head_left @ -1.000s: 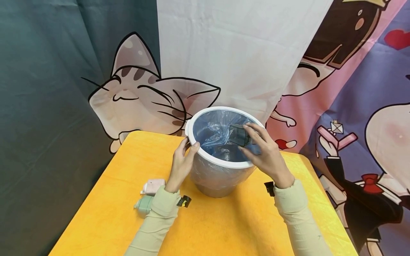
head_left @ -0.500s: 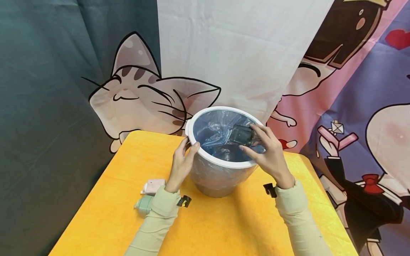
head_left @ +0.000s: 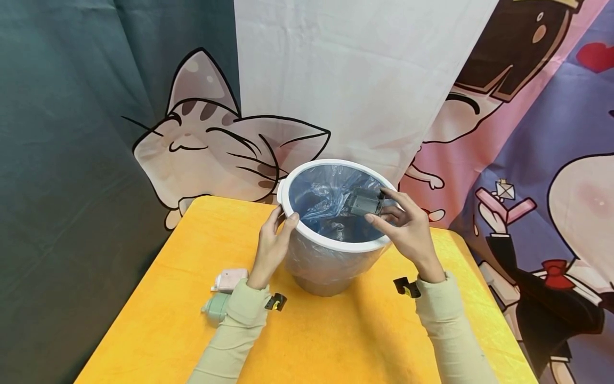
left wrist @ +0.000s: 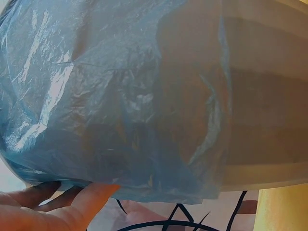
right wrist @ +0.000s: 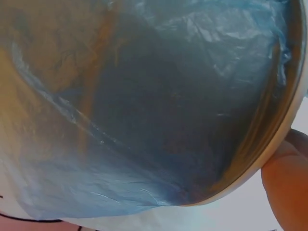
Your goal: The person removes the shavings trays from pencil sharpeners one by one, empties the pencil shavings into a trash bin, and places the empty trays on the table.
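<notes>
A bin (head_left: pixel 331 277) with a white rim stands on the table, lined with a thin bluish plastic bag (left wrist: pixel 110 96) folded over its outside. My left hand (head_left: pixel 272 248) grips the bin's rim at the left, thumb on top and fingers outside. In the left wrist view its fingers lie against the bag-covered wall. Over the bin's opening, on the right side, my right hand (head_left: pixel 408 229) holds a small dark see-through boxy container (head_left: pixel 365 202) between thumb and fingers. The right wrist view shows the bin's bag-covered side and part of my right hand (right wrist: pixel 286 178); the container is hidden there.
Left of the bin, on the yellow-covered table (head_left: pixel 307 341), lie a small pink boxy item (head_left: pixel 232 280) and a small green one (head_left: pixel 217 306), partly behind my left sleeve. Printed cartoon curtains (head_left: pixel 355 80) hang close behind the table.
My right hand has drawn slightly to the right and turned the dark container, so a different face shows. The left hand and the bin have stayed in place.
</notes>
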`<state>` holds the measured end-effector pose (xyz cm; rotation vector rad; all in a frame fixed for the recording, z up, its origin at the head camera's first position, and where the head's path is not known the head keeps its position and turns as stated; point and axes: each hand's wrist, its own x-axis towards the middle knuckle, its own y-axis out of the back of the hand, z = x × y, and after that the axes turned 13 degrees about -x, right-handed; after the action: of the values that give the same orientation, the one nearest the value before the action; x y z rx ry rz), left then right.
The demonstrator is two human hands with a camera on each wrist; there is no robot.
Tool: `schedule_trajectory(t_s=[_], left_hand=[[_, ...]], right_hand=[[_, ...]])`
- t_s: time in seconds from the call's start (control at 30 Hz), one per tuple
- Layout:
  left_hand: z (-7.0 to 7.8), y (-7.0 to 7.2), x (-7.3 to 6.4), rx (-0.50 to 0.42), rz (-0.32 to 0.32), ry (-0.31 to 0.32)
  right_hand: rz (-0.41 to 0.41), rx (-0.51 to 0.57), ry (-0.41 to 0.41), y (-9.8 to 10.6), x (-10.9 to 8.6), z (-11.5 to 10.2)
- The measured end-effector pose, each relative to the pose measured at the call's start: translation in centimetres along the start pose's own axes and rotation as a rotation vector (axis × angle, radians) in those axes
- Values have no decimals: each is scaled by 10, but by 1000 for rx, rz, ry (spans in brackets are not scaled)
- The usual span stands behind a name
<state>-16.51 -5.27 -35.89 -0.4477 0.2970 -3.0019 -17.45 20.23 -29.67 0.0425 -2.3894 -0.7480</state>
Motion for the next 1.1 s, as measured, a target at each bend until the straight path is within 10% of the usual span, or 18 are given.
schedule_trajectory(t_s=[0.73, 1.1], left_hand=[[0, 1, 0, 11, 3, -9], [-1, 1, 0, 2, -5, -10]], right_hand=[[-50, 229, -82, 17, -8, 32], [76, 210, -103, 24, -18, 40]])
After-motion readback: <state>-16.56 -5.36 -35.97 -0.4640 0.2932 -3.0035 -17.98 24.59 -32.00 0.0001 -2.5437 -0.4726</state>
